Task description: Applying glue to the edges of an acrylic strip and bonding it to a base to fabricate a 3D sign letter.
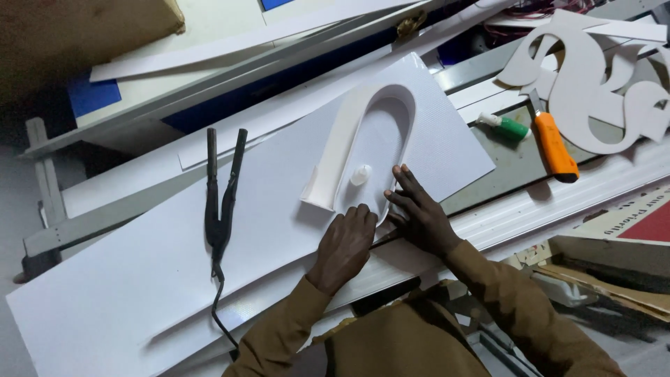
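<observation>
Head view | left hand (347, 241) grip curled shut, knuckles on near end of the white U-shaped plastic channel letter (370, 139) | right hand (419, 213) grip spread flat just beside it on the white sheet (139, 279) | rim looks formed; small glue bottle (360, 174) lies inside, just beyond left grip | orange utility knife (555, 146) well right on counter (502, 164)

The white sheet (139, 279) lay bare left of the hands, but black tongs (222, 202) and their cord blocked part.
</observation>
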